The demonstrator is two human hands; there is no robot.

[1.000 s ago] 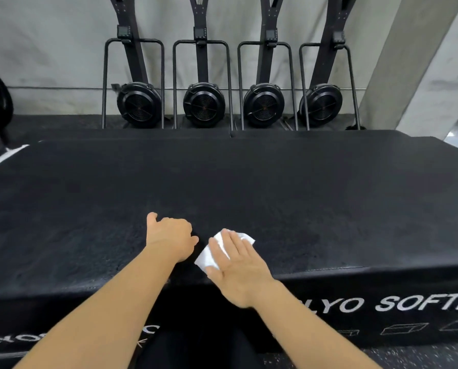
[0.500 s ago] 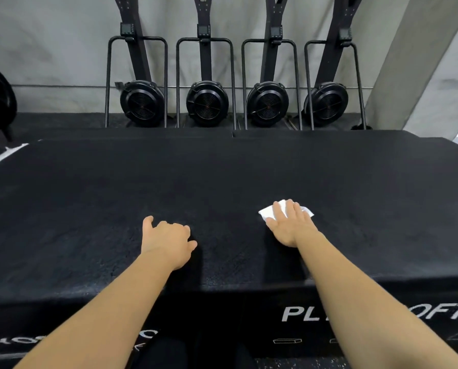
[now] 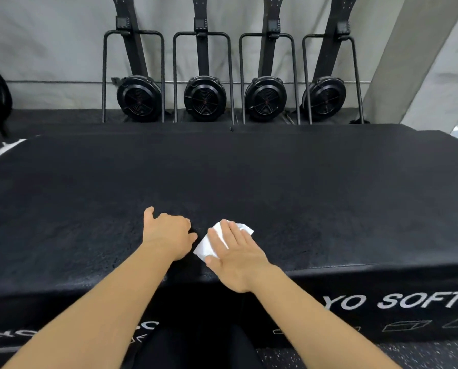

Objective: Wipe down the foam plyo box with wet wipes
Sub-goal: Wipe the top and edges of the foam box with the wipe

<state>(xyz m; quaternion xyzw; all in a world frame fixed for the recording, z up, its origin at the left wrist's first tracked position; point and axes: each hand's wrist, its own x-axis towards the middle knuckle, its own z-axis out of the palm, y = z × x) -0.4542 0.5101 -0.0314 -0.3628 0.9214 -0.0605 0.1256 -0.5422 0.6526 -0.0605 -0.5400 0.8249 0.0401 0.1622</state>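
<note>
The black foam plyo box (image 3: 329, 187) fills the middle of the view, with white lettering on its front face. A white wet wipe (image 3: 209, 243) lies on its top near the front edge. My right hand (image 3: 238, 251) presses flat on the wipe with straight fingers, covering most of it. My left hand (image 3: 166, 233) rests on the box top just left of the wipe, fingers loosely curled, holding nothing.
Several black fan machines (image 3: 204, 98) stand upright against the grey wall behind the box. A concrete column (image 3: 409, 59) rises at the back right. Speckled rubber floor (image 3: 315, 358) shows below the box front.
My right hand has slid the wipe back left and toward the front edge, close to my left hand. The left hand has stayed in place.
</note>
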